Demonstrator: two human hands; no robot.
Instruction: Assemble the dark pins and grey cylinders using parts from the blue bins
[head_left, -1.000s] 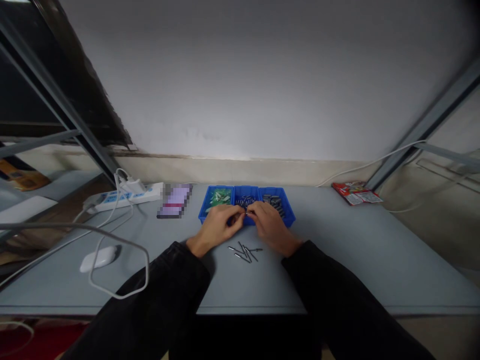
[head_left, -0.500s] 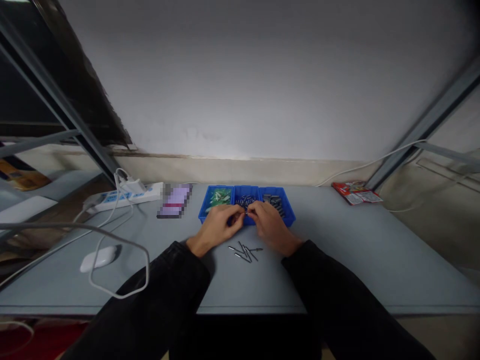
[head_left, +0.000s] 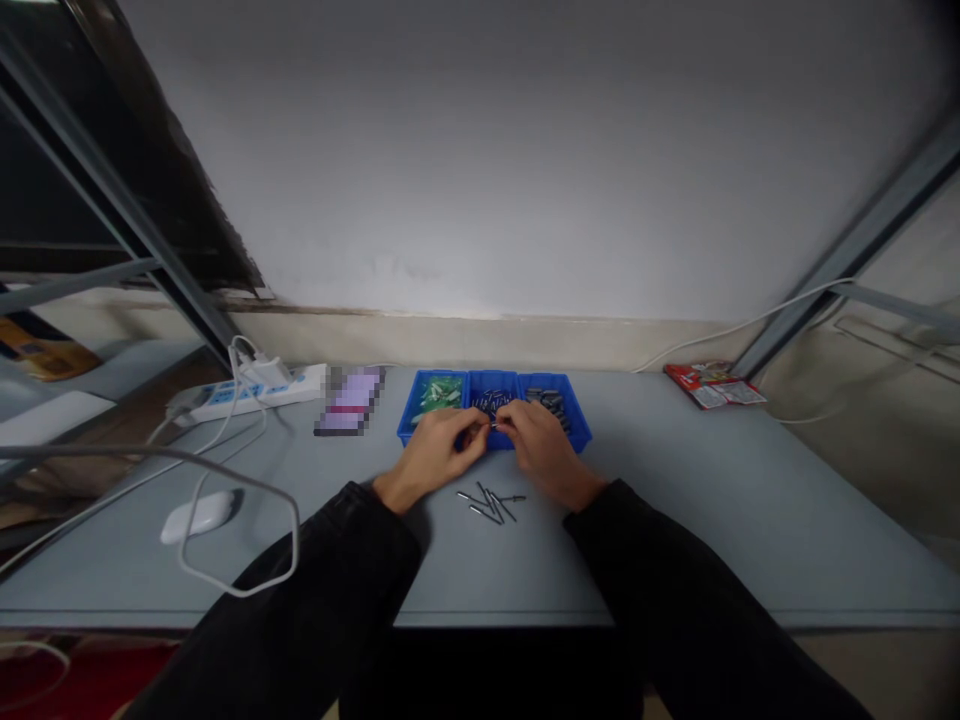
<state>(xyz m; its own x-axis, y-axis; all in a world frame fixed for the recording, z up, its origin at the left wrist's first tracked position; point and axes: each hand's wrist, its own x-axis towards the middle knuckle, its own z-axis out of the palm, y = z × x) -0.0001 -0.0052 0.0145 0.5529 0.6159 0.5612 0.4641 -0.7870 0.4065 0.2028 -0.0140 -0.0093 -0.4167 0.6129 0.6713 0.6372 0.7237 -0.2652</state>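
My left hand and my right hand meet at the front edge of a blue three-part bin. The fingers of both are pinched around something small at their tips, too small to make out. Green and white pieces fill the left compartment. Small dark metal parts lie in the middle one, and dark cylindrical pieces in the right one, partly hidden by my right hand. On the table nearer to me is a loose pile of thin metal pins.
A power strip with white cables and a blurred phone are at the back left. A white mouse sits at the left, near a looping cable. A red packet lies at the back right.
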